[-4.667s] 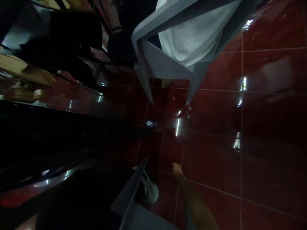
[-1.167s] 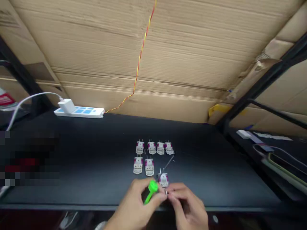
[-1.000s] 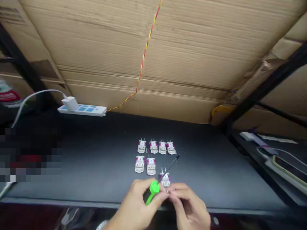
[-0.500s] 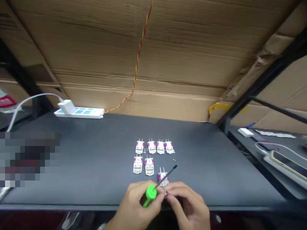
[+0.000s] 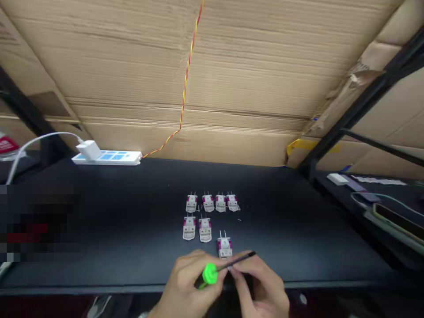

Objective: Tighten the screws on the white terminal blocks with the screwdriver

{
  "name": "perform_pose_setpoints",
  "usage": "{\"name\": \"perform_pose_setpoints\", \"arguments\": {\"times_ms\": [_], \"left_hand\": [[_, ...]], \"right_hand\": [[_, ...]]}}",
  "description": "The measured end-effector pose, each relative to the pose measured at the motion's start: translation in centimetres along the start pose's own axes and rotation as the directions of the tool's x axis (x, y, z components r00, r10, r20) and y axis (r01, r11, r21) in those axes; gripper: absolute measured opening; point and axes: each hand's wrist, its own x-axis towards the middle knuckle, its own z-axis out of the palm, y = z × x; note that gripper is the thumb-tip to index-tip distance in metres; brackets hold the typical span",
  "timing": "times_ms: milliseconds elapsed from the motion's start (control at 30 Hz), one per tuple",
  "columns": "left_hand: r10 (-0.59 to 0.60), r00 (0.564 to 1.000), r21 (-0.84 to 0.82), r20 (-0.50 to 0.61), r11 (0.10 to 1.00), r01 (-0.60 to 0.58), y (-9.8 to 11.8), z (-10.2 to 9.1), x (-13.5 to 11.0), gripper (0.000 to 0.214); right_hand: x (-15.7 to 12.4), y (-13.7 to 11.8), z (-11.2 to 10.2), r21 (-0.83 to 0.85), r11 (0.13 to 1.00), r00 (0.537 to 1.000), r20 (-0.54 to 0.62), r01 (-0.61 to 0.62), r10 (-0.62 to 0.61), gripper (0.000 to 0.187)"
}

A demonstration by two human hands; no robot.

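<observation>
My left hand (image 5: 190, 282) is closed round a screwdriver (image 5: 210, 274) with a bright green handle. Its dark shaft points right and crosses above the fingertips of my right hand (image 5: 261, 282). The thumb and forefinger of my right hand pinch a tiny pale piece close to my left fingertips; it is too small to name. Just beyond the fingertips lies a white and purple two-pin plug (image 5: 225, 247), pins facing away from me. Its near end is partly hidden by the fingers and shaft.
Several similar plugs (image 5: 205, 229) lie in two rows on the dark table (image 5: 115, 238), with small loose pieces (image 5: 239, 219) near them. A white power strip (image 5: 129, 158) stands at the back left. Cardboard (image 5: 248, 88) lines the back. A phone (image 5: 397, 218) rests at the right.
The screwdriver's tip has swung down and to the right, from over the nearest plug to over my right fingers. Both hands stay almost in place.
</observation>
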Motion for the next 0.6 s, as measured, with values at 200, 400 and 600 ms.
{"name": "perform_pose_setpoints", "arguments": {"times_ms": [200,400,600], "left_hand": [[-0.005,0.998,0.044,0.06,0.999,0.003,-0.04,-0.28,-0.01,0.017],[-0.081,0.995,0.047,0.061,0.996,0.078,-0.17,-0.05,0.01,0.025],[-0.191,0.978,0.081,0.086,0.98,0.184,0.23,-0.21,0.21,0.021]], "right_hand": [[0.45,-0.49,-0.2,-0.073,0.997,1.0,0.021,0.016,-0.014,0.032],[0.0,-0.16,0.19,-0.053,0.998,1.0,-0.016,0.016,-0.017,0.031],[-0.39,0.02,-0.06,-0.044,0.999,0.999,0.034,0.001,0.001,0.034]]}}
